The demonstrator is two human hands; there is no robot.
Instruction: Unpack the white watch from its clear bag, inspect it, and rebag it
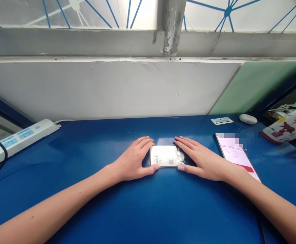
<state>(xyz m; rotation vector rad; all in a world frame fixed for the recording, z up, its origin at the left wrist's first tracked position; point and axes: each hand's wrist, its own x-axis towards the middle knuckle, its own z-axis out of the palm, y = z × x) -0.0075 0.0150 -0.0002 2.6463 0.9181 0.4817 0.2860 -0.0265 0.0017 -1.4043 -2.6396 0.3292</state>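
Note:
A small white packet in clear plastic lies flat on the blue table, in the middle. My left hand rests flat at its left edge, fingers stretched out and together, thumb touching the packet's near corner. My right hand lies flat at the packet's right edge, fingers extended, thumb at the near right corner. Neither hand grips the packet; both only touch its sides.
A phone with a lit timer screen lies right of my right hand. A white power strip sits at the far left. A white earbud case, a small label and a printed bag are at the far right, by the wall.

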